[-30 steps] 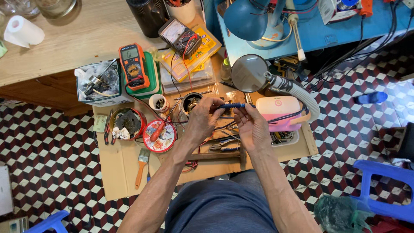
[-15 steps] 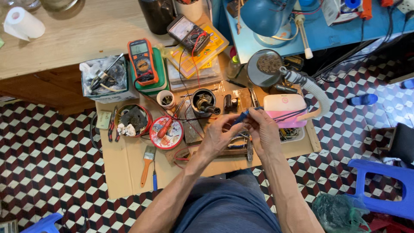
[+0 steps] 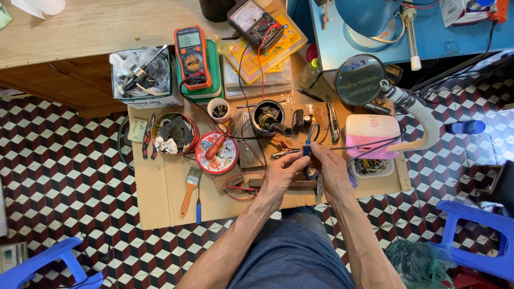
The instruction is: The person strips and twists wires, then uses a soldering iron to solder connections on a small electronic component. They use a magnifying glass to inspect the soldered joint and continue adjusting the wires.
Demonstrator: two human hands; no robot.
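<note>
Both hands, left hand [image 3: 281,174] and right hand [image 3: 329,168], close their grip on a small blue-handled tool [image 3: 308,147], just left of the pink plastic box [image 3: 372,136]. Thin wires there may snag and pull loose.

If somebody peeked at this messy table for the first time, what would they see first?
Probably the two hands in the middle: the left hand and right hand pinch a small blue tool over the cardboard-covered table. Next, the orange meter at the back left, and the big round magnifying glass on its bendy neck at the back right.
</note>
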